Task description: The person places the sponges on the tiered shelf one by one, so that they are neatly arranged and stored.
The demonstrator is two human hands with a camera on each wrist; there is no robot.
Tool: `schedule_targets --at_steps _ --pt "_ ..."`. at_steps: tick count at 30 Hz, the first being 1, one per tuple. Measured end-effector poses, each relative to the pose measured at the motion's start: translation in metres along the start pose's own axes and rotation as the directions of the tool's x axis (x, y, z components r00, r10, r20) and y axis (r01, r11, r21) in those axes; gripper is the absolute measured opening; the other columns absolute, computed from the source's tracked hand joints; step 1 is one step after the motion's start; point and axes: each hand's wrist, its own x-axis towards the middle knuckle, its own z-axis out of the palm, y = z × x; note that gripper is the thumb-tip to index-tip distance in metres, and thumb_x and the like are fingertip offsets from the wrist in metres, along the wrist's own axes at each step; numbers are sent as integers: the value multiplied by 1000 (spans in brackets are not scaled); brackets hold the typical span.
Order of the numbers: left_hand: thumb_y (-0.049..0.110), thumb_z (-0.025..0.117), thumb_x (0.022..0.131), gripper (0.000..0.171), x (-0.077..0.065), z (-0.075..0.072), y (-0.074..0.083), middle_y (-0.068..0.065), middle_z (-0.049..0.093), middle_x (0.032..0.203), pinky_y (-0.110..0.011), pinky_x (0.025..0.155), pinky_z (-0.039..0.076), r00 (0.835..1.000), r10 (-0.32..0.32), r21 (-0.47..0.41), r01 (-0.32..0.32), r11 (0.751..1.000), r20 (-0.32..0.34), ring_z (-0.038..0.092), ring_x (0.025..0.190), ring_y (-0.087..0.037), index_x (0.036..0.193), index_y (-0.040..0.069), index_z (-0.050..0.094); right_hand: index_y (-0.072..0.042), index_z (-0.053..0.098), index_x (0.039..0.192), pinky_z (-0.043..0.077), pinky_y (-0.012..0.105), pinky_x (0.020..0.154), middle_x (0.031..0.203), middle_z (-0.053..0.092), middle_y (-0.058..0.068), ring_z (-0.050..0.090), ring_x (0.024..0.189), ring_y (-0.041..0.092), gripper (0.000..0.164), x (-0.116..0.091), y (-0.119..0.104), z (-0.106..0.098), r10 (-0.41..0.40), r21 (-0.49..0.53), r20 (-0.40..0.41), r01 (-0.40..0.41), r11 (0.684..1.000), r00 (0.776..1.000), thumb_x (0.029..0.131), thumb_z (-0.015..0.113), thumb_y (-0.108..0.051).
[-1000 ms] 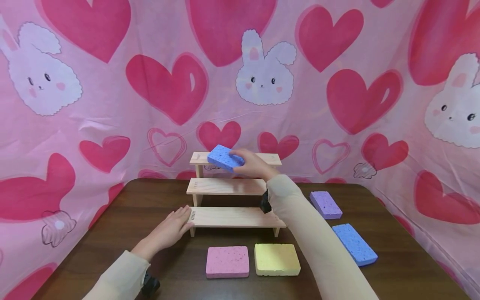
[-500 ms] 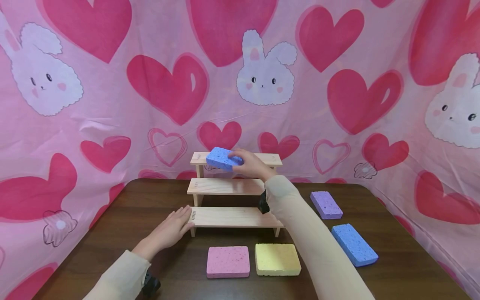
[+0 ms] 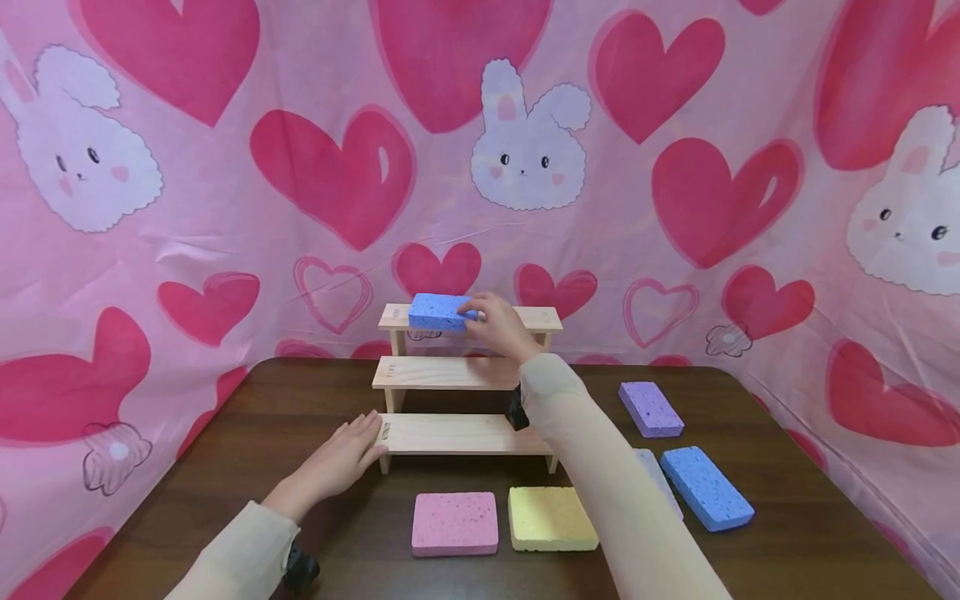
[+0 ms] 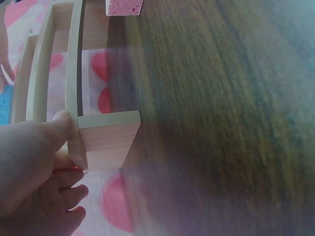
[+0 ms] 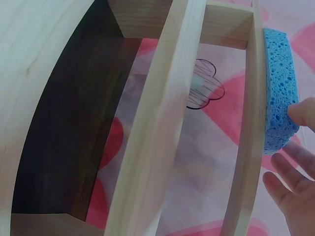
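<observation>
As I log it from afar: blue sponge (image 3: 435, 313), one, at the top shelf (image 3: 542, 317), left of middle, long axis running left-right along the board; whether fully seated, I cannot tell. It lies left of the right hand (image 3: 501, 327), the nearer one, thumb and fingertips pinching its right end. Left hand (image 3: 337, 458): thumb and forefinger pinching the bottom shelf (image 3: 465, 433) at its left end. Small dark marks (image 3: 386, 431) there: illegible; no brand readable.

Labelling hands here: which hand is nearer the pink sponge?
Left. The left hand is beyond and left of the pink sponge; the right hand is farther back, at the top step.
</observation>
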Motion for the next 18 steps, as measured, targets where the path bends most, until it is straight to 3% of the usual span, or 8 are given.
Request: schedule_targets --at_steps 9,18 --pt "27 55 92 59 0 1 0 -26 34 140 -52 105 20 1000 5 5 -5 1000 -4 27 130 -41 136 -9 37 -4 71 98 47 30 87 111 60 12 55 104 24 15 4 2 8 12 16 -74 -11 1000 997 85 62 -2" --pt "26 56 92 58 -1 -1 2 -26 35 139 -53 105 20 1000 6 4 -6 1000 -7 27 130 -41 134 -10 38 -4 71 99 47 29 87 107 62 11 56 102 23 16 5 -1 11 36 14 -81 -35 999 996 86 63 -2"
